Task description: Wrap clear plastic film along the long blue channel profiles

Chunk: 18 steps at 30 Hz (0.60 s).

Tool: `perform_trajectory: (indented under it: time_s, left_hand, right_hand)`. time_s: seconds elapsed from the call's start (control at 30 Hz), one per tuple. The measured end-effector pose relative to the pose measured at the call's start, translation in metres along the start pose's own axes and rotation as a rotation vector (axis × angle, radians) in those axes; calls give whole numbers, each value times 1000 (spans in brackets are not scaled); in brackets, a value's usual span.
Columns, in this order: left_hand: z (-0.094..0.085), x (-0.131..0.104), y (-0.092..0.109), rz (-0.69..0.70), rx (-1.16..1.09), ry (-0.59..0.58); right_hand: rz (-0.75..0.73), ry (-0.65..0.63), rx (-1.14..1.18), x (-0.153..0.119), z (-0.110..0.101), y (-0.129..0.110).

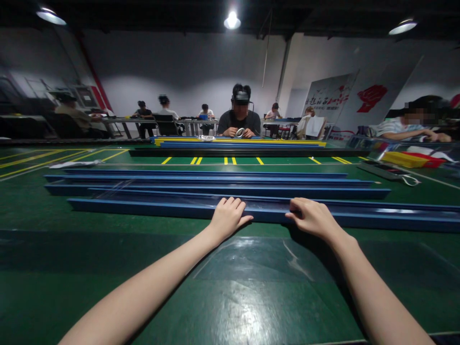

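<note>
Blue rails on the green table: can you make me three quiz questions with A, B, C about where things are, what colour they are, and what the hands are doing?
1. Where do both hands rest?
A. on the nearest blue rail
B. on the yellow tray
C. in the air

2. What colour is the table top?
A. red
B. white
C. green

3. How are the hands?
A. clenched round a tool
B. laid on the rail's near edge, lifting nothing
C. holding a cup

Answers:
1 A: the left hand and right hand both touch the nearest blue rail.
2 C: the table top is green.
3 B: the fingers curl over the rail and the rail lies flat on the table.
</note>
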State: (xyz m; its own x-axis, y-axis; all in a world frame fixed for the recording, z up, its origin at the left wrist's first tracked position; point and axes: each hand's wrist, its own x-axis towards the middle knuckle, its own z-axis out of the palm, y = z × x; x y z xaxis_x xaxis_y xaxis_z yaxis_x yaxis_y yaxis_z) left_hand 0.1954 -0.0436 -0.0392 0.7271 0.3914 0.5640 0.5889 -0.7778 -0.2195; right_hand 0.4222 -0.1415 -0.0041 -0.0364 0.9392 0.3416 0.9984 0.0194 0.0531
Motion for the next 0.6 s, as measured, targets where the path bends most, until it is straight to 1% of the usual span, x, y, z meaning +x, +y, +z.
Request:
perform_trajectory:
  time_s: [0.27,0.4,0.53,0.6]
  left_hand:
    - [1,-1,1,-4,3,8]
    - [1,0,1,-6,-11,5]
    - [0,0,1,-11,-22,6]
    - [1,0,1,-13,-27,9]
  right_hand:
    - [-44,18,16,-1,2,-3]
    - [-92,49,9,2,8,-16]
    - [-204,118,-16,8,17,-31]
    - [-230,137,-36,11,20,-36]
